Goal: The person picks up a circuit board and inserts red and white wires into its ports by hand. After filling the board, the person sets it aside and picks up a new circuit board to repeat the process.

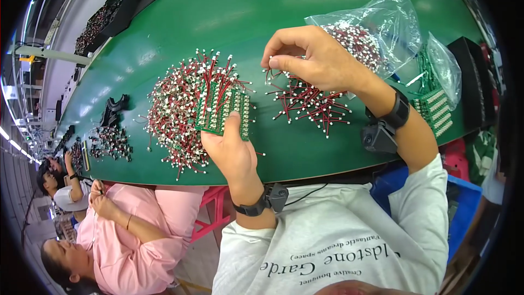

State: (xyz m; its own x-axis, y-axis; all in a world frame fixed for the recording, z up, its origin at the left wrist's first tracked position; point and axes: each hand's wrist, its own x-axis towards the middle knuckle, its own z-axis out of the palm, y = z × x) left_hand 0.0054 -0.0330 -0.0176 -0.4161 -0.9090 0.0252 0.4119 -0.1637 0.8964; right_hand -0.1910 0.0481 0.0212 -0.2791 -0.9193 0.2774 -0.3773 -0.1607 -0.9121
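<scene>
My left hand (232,155) grips a green circuit board panel (222,110) by its near edge, thumb on top. Rows of small pale connectors cover the panel, and several red wire leads stand up from its left part. Above and to the right, my right hand (316,57) is closed in a pinch on a short wire lead (268,74) with white ends, mostly hidden by the fingertips. Beneath that hand lies a small pile of red wire leads with white connectors (311,101). A larger heap of such leads (172,106) spreads behind and left of the panel.
A clear plastic bag (401,22) of more leads lies far right. Stacked green panels (435,110) and a black box (468,76) stand at the right edge. Small black parts (112,142) lie left, near a co-worker in pink (142,213). A blue bin (464,207) stands beside me.
</scene>
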